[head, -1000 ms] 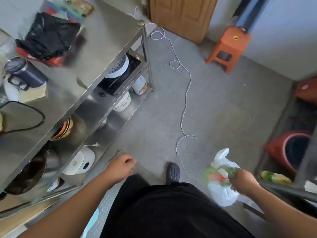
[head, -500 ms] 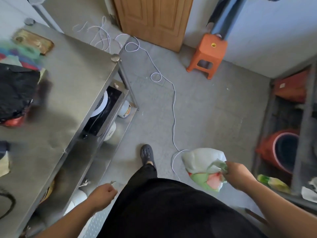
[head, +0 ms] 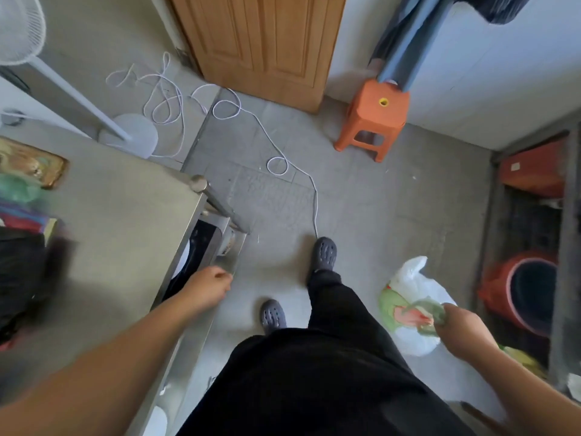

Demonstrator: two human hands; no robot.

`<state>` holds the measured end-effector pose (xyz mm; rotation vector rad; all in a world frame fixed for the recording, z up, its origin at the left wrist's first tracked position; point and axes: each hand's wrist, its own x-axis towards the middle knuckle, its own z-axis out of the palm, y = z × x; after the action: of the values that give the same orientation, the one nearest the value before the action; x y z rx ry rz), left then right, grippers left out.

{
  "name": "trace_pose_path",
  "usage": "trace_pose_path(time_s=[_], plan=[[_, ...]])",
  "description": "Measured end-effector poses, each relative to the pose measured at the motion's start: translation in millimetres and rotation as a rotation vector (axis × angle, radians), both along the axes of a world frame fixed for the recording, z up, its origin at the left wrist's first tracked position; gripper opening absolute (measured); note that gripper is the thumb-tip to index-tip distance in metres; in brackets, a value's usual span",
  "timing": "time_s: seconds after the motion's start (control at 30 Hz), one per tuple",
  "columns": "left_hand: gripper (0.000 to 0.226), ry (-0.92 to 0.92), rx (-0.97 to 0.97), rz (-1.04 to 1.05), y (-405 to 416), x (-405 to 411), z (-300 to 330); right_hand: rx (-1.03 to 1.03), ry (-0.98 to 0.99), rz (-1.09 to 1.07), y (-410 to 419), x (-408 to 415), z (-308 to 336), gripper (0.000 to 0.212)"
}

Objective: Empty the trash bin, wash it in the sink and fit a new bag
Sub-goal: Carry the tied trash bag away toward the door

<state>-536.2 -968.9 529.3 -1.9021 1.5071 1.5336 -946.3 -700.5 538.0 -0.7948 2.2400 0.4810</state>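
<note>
Floor point(head: 377, 199): stool point(head: 372, 118), cable point(head: 276, 146), probably fan base point(head: 132, 138).

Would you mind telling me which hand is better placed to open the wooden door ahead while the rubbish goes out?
Left. The left hand holds nothing, fingers loosely curled beside the steel table. The right hand grips the white plastic rubbish bag. The wooden door is shut.

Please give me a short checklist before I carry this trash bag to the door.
1. Right hand grips the trash bag by its neck: ok.
2. Left hand free, holding nothing: ok.
3. White cable lies across the floor up to the front shoe: not ok, a trip risk.
4. Orange stool stands beside the wooden door, off the direct path: ok.
5. Bag closed tight: cannot tell.
</note>
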Motion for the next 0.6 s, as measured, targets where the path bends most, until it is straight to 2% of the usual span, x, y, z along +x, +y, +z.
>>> trace_pose_path(time_s=[0.17,0.27,0.37,0.43,0.53,0.6], plan=[[0.017,0.085,0.076,-0.070,-47,-75,1,0.009,0.014,0.066,-60,-68,-9,0.025],[0.025,0.028,0.093,-0.138,-74,-111,2,0.088,-0.003,0.277,-113,-118,-7,0.029],[0.015,-0.011,0.080,-0.176,-102,-146,8,0.213,-0.096,0.503,-171,-159,7,0.039],[0.012,0.001,0.044,-0.036,-122,-169,9,0.170,-0.127,0.450,-214,-183,14,0.041],[0.020,0.009,0.010,0.224,-144,-188,10,0.091,-0.136,0.299,-285,-213,17,0.025],[0.021,-0.014,0.032,0.289,-149,-186,11,0.056,-0.134,0.290,-334,-218,20,0.025]])
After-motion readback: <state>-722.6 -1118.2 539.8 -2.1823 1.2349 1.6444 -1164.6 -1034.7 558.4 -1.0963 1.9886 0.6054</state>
